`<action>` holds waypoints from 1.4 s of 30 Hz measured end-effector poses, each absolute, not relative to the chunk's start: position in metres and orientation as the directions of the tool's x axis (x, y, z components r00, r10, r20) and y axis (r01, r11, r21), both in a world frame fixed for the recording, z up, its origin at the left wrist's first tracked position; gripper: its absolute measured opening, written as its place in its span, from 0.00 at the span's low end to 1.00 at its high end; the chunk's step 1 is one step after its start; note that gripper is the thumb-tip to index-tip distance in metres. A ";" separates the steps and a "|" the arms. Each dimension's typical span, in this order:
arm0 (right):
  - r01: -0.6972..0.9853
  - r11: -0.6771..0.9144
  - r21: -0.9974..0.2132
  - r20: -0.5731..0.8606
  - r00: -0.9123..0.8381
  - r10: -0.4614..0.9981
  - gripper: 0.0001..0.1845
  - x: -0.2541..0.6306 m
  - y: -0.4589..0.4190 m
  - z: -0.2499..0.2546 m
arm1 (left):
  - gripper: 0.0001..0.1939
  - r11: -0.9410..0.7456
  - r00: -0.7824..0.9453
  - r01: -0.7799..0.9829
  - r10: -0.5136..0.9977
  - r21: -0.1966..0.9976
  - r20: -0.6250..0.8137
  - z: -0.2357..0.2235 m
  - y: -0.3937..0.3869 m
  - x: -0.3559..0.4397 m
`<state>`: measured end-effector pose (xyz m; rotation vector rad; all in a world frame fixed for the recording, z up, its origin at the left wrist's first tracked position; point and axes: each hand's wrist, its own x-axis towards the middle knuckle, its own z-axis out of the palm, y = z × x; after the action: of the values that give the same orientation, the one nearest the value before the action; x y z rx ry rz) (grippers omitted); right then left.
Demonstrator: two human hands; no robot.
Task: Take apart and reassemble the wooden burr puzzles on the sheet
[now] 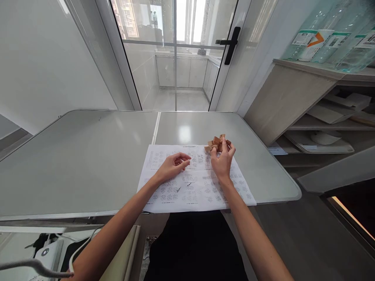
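A small cluster of brown wooden blocks sits at the far right edge of a printed paper sheet. My right hand is closed around part of this cluster, thumb on the near left and fingers on the right. Its fingers partly hide the blocks, so I cannot tell how they fit together. Left of them, my left hand rests over the sheet, loosely curved, with a gap between thumb and forefinger and nothing visible in it. The sheet carries rows of small diagrams and a few handwritten check marks.
The sheet lies on a glossy grey table with a seam across it. A shelf unit stands at the right, topped by several clear plastic bottles. Beyond the table is a glass door. A white device and cables lie at lower left.
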<state>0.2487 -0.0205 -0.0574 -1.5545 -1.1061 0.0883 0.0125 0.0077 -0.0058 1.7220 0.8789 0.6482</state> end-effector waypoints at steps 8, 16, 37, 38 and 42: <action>0.582 0.110 -0.806 0.511 0.590 0.626 0.34 0.247 -0.022 -0.049 | 0.18 -0.165 0.573 0.261 0.819 0.951 -0.015 -0.007 0.008 0.013; 0.559 0.184 -0.808 0.550 0.605 0.576 0.33 0.247 -0.026 -0.045 | 0.18 -0.166 0.577 0.256 0.817 0.952 -0.013 -0.008 0.008 0.013; 0.364 0.526 -0.769 0.593 0.099 0.799 0.32 0.208 -0.051 -0.021 | 0.31 -0.110 0.619 0.152 0.785 0.982 -0.008 -0.006 0.006 0.015; 0.360 0.533 -0.766 0.597 0.091 0.797 0.32 0.207 -0.051 -0.021 | 0.31 -0.108 0.624 0.147 0.782 0.983 -0.007 -0.006 0.007 0.016; 0.359 0.530 -0.768 0.584 0.052 0.810 0.33 0.206 -0.053 -0.022 | 0.31 -0.081 0.604 0.090 0.797 0.993 0.010 -0.008 0.009 0.016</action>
<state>0.2055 -0.0527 -0.0224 -1.0380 -1.5458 0.4604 0.0162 0.0094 -0.0080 1.5624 0.7673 0.6942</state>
